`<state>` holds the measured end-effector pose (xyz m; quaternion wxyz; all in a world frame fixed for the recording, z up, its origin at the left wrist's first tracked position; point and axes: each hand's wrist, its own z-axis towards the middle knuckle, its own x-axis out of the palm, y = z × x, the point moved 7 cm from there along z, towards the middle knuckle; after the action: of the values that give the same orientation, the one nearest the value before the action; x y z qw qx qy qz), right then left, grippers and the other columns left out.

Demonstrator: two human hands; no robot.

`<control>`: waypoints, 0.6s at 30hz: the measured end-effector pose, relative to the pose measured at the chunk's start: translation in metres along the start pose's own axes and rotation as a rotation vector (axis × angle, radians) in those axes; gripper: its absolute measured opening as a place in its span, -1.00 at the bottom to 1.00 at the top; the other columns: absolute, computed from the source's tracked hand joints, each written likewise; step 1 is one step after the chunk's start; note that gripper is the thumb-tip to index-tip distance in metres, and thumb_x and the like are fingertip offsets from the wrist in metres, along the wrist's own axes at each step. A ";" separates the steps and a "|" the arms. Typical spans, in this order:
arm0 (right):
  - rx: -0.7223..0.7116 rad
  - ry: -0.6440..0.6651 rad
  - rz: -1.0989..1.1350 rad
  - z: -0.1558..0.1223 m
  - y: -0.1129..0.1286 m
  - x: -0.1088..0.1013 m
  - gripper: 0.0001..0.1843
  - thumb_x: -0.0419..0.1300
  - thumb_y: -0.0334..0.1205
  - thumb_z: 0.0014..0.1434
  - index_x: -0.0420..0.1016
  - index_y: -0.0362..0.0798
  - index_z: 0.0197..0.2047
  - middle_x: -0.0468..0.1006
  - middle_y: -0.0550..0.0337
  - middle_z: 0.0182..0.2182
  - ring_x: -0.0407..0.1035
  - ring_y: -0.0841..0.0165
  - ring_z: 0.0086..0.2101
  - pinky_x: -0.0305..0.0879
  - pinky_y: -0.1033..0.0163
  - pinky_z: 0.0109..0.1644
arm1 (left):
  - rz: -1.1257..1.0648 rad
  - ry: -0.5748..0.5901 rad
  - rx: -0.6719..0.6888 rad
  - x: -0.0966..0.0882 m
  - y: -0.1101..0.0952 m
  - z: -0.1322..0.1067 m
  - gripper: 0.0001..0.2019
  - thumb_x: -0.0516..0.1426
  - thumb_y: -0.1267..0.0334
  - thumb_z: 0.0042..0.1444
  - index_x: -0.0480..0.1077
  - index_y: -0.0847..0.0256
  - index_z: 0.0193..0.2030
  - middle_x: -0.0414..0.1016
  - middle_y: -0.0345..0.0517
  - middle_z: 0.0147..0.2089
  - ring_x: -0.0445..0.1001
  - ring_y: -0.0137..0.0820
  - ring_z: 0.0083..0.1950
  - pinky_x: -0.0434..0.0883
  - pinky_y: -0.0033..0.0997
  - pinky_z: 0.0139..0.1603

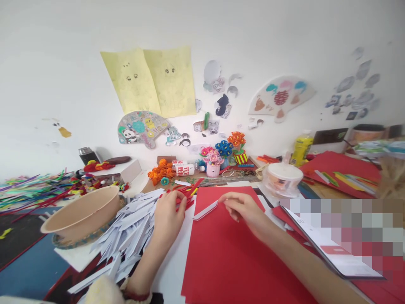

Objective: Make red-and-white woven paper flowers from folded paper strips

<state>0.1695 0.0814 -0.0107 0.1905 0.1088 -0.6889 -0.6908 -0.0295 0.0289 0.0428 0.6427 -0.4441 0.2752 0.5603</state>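
My right hand [243,209] pinches the upper right end of a narrow folded white paper strip [205,211]. The strip slants over a large sheet of red paper [221,253]. My left hand [170,211] is at the right edge of a heap of white paper strips [133,223], close to some thin red strips [190,202]. Its fingers curl downward, and I cannot make out what is between them.
Left of the heap stands a beige oval basin [82,209]. A tablet-like screen [335,249] lies on the right. Along the wall are handmade flowers [213,157], a round white-lidded tub [283,179] and a yellow bottle [301,147]. Colourful pipe cleaners [34,185] spread out at far left.
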 end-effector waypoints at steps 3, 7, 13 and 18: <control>-0.040 0.098 -0.054 -0.002 0.003 0.013 -0.63 0.22 0.02 0.08 0.50 -0.09 -0.16 0.35 0.31 -0.55 0.22 0.49 -0.61 0.14 0.33 -0.52 | -0.554 0.148 -0.037 0.005 -0.013 -0.004 -0.75 0.00 0.09 0.22 0.35 0.21 -0.32 0.47 -0.11 -0.32 0.41 -0.37 -0.32 0.31 -0.43 -0.31; -0.097 0.229 -0.016 -0.005 0.007 0.027 -0.44 0.22 0.16 0.09 0.44 -0.08 0.00 0.47 0.23 -0.46 0.26 0.48 -0.58 0.24 0.30 -0.47 | -1.009 0.434 -0.064 0.019 -0.039 -0.017 -0.65 0.15 -0.05 0.08 0.37 0.24 -0.41 0.40 -0.18 -0.45 0.33 -0.44 -0.42 0.24 -0.49 -0.39; -0.152 0.203 -0.055 -0.005 0.012 0.024 -0.57 0.28 0.14 0.04 0.55 -0.12 -0.31 0.52 0.18 -0.48 0.28 0.45 -0.55 0.23 0.30 -0.47 | -1.121 0.598 -0.135 0.031 -0.051 -0.030 -0.61 0.15 -0.10 0.07 0.41 0.25 -0.43 0.45 -0.17 -0.47 0.27 -0.51 -0.50 0.21 -0.52 -0.44; -0.180 0.044 -0.061 -0.003 0.014 0.010 -0.65 0.32 0.05 0.01 0.53 -0.11 -0.39 0.49 0.21 -0.52 0.31 0.41 -0.51 0.26 0.28 -0.40 | -0.842 0.440 -0.041 0.028 -0.036 -0.020 -0.69 0.03 0.05 0.21 0.39 0.24 -0.39 0.50 -0.11 -0.41 0.38 -0.42 -0.43 0.28 -0.46 -0.38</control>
<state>0.1628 0.0748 0.0040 0.1935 0.1273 -0.6160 -0.7530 0.0145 0.0257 0.0191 0.7313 -0.6379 0.1898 0.1491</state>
